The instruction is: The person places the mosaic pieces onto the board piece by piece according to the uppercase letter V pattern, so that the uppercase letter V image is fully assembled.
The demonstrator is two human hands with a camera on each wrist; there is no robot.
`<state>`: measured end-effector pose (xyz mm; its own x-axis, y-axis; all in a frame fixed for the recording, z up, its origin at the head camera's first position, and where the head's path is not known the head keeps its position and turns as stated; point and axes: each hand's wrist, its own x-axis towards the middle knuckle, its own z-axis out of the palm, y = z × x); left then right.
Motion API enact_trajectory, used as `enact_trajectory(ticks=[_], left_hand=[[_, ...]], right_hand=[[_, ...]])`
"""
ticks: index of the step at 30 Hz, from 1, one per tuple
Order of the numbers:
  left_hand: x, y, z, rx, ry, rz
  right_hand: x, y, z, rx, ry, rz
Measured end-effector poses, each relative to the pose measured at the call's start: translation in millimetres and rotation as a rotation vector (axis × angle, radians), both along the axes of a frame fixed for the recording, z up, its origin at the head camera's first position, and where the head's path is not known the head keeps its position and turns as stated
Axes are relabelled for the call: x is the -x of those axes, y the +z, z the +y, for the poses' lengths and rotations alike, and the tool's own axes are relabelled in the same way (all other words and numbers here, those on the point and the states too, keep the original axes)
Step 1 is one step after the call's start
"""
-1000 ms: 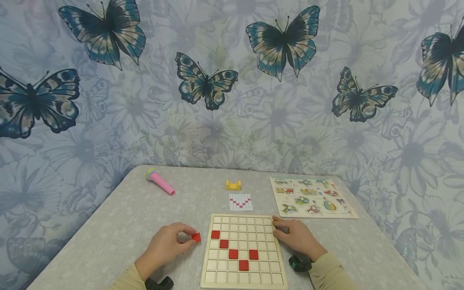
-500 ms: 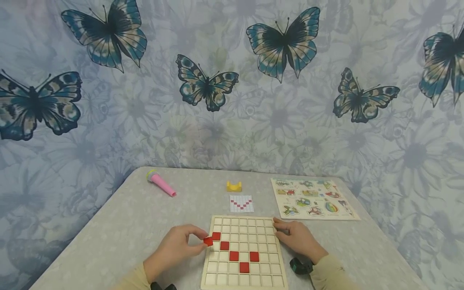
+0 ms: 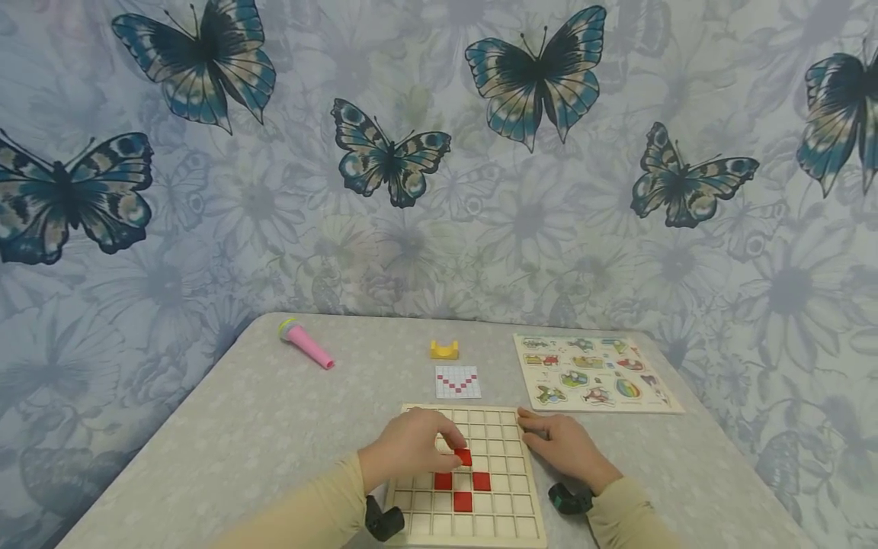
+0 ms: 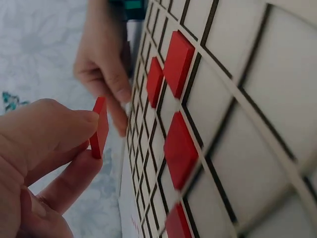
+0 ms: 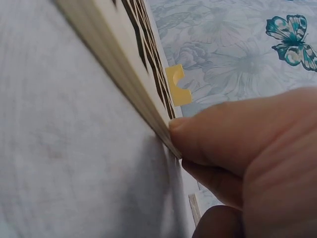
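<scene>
In the head view my left hand (image 3: 414, 444) hovers over the wooden grid board (image 3: 511, 526). Its thumb and fingertips pinch a small square red tile (image 4: 99, 130), held apart from the board in the left wrist view. Several red tiles lie in the grid's cells, among them a red tile (image 3: 482, 481) right of the middle and a lower red tile (image 3: 463, 502); the left hand hides others there. At the board's upper right edge my right hand (image 3: 565, 451) holds the rim between thumb and fingers (image 5: 198, 136).
Behind the board lies a pattern card (image 3: 458, 382) with a pink V, and beyond it a yellow notched block (image 3: 444, 350). A pink toy microphone (image 3: 306, 345) lies at the far left. The picture puzzle board (image 3: 597, 372) is at the far right.
From left of the board, my left hand has carried the red tile rightward to over its middle, now covering the upper-left tiles. The right hand has stayed at the board's edge.
</scene>
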<state>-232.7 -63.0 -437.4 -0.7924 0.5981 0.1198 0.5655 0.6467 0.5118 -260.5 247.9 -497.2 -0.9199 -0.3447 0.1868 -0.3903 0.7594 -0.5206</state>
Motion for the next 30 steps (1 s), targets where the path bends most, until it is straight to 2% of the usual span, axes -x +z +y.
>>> enact_trajectory(ticks=[7, 17, 30], left_hand=[[9.0, -3.4, 40.7, 0.155, -0.039, 0.087], [13.4, 0.5, 65.8, 0.246, -0.065, 0.141], [17.9, -4.6, 77.6, 0.251, -0.078, 0.084]], right_hand=[[1.7, -5.8, -1.0, 0.011, 0.010, 0.005], [1.0, -2.4, 2.2, 0.033, 0.013, 0.020], [1.2, -3.8, 1.6, 0.037, 0.013, -0.001]])
